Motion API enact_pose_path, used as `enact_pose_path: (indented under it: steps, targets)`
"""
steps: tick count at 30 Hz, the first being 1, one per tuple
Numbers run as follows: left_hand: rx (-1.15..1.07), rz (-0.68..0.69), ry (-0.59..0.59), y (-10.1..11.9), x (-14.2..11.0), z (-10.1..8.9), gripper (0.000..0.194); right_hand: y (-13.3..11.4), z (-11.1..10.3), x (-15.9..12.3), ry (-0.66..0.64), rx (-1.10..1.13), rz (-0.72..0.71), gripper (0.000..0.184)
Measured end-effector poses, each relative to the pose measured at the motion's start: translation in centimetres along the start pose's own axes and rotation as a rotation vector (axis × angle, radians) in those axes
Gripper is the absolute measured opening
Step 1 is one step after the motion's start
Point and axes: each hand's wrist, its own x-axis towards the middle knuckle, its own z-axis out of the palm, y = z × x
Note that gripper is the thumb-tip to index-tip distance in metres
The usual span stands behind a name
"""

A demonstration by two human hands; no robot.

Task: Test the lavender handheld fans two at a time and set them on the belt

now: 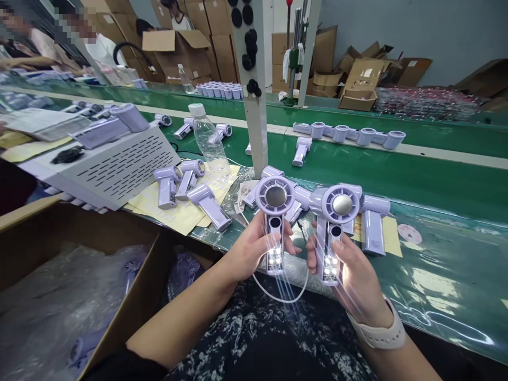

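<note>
My left hand (254, 243) is wrapped around the handle of a lilac handheld fan (275, 198), its thumb on the handle front. In my right hand (359, 270), which wears a pale watch, is a second lilac handheld fan (340, 206). Both fans stand upright side by side, apart, with round grilles toward me. Bright lights glow in the lower part of each handle. Below the fans hangs a loop of white cable (286, 301); where its ends attach is hidden. Right behind them several more lilac fans (374, 225) lie on the table edge.
On the left stand a slotted white metal box (127, 169) and a clear bottle (210, 140). A cardboard box (130, 312) with plastic-wrapped fans sits low at left. A grey post (257, 116) rises ahead. More fans lie along the green belt (448, 185); people work at far left.
</note>
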Motion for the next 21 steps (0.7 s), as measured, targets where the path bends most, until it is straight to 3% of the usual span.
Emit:
enact_pose_path:
  steps: [2,6,9,12,16,21]
  targets:
    - [0.037,0.002,0.007,0.0,0.0,-0.1,0.039,0.1,-0.3,0.0,-0.004,-0.003,0.009,0.029]
    - [0.144,-0.078,0.155,0.0,0.0,0.0,0.052,0.3,-0.8,0.1,0.008,0.011,-0.038,0.025]
    - [0.091,-0.116,0.196,-0.2,0.2,0.5,0.056,0.3,-0.7,0.3,-0.058,0.041,-0.013,0.033]
    - [-0.019,-0.080,0.148,-0.4,0.3,0.9,0.049,0.1,-0.4,0.3,-0.009,0.043,0.038,0.047]
    - [-0.078,-0.051,0.044,0.5,-0.5,1.8,0.045,-0.5,0.5,-0.2,0.016,0.104,0.068,0.037]
    - [-0.050,-0.040,-0.011,2.7,-1.9,2.9,0.037,-1.9,1.6,-1.2,0.047,0.133,-0.008,0.031]
